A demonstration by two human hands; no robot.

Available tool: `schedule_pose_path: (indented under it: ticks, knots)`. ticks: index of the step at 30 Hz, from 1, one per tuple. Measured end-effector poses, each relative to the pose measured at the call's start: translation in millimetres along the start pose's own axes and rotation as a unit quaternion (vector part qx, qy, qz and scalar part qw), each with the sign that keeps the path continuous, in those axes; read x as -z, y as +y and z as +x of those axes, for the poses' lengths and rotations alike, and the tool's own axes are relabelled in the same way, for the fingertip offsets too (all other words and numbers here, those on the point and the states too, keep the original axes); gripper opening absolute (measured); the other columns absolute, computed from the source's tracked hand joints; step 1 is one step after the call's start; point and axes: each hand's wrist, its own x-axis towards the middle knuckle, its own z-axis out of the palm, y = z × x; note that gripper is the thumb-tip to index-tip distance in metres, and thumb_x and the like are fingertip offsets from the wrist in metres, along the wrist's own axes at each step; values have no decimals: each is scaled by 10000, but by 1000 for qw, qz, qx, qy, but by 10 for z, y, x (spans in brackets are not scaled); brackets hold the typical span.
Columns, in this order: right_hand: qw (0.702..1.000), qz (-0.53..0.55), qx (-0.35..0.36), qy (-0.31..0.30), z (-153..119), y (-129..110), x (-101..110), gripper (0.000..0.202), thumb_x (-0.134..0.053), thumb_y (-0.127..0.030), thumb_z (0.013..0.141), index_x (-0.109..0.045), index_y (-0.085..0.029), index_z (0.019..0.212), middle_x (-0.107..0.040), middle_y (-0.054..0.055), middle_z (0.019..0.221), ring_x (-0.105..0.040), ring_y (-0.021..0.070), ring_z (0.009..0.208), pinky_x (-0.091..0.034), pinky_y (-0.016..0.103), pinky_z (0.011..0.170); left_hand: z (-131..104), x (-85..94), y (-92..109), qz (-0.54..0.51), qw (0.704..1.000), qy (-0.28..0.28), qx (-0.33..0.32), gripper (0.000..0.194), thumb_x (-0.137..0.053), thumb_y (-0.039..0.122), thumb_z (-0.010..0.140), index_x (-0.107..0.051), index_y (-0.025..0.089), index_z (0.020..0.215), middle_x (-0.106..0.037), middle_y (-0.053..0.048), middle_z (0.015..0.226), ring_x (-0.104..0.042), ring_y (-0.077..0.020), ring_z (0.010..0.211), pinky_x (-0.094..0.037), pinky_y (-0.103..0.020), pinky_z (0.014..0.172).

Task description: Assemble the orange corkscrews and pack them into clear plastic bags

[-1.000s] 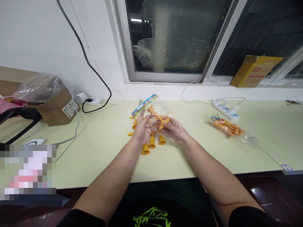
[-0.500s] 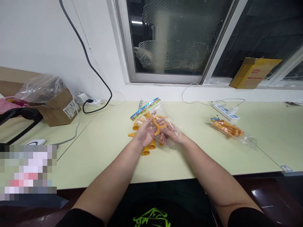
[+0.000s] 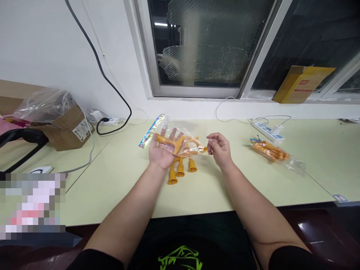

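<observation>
My left hand lies palm up with its fingers spread, bearing a clear plastic bag. Through the film I see those fingers and an orange forked plastic piece; whether they are inside or behind the bag I cannot tell. The bag has a colourful printed header strip. My right hand is off the bag's right end, fingers loosely bent, with nothing visible in them. Several orange plastic pieces with flared, bell-like ends lie on the table below the bag, partly hidden by it.
At the right lies another clear bag of orange pieces, near a white power strip. A cardboard box and a black cable are at the left. A yellow carton leans against the window.
My right hand has let go of the bag and moved right. My left hand has turned more open under it, and the bag's header strip has swung down to the left.
</observation>
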Motion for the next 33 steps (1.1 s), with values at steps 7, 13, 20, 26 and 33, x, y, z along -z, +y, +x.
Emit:
schedule_pose_path:
  ticks: [7,13,20,26,33]
  knots:
    - [945,-326,20,13,140,332,160,316,-607,-364,884,-695,-231,1157,-640,93,1161,-596,237,1034,-510,360,823,-14,2,36,-52,998,26,1,414,-501,570,996,-671,224,1144,-628,-106,1420,-552,-294,1394,-520,-476,1100]
    - [840,-527,-90,-95,180,508,135,192,-578,-342,927,-707,-200,913,-655,108,1180,-555,267,1119,-437,385,978,13,29,29,-44,999,20,-4,415,-463,559,1012,-632,269,1256,-624,-108,1413,-564,-336,1380,-496,-588,1101]
    - [771,-591,-234,-38,302,389,357,211,-702,-336,811,-624,-218,967,-691,95,965,-619,273,974,-422,323,743,29,26,24,0,998,58,3,365,-490,560,1000,-609,285,1209,-633,-121,1378,-606,-373,1319,-574,-580,961]
    - [839,-492,-232,-17,284,425,552,255,-714,-265,741,-678,-216,988,-718,56,975,-630,205,834,-405,286,683,40,31,4,11,997,81,-1,337,-494,538,998,-596,282,1194,-625,-130,1358,-646,-358,1257,-577,-591,950]
    - [982,-50,-148,103,311,240,552,335,-757,-508,738,-665,-218,879,-532,-38,670,-495,122,596,-375,246,556,74,63,4,-1,994,108,-23,329,-488,535,996,-566,277,1185,-616,-140,1349,-641,-375,1261,-574,-613,944]
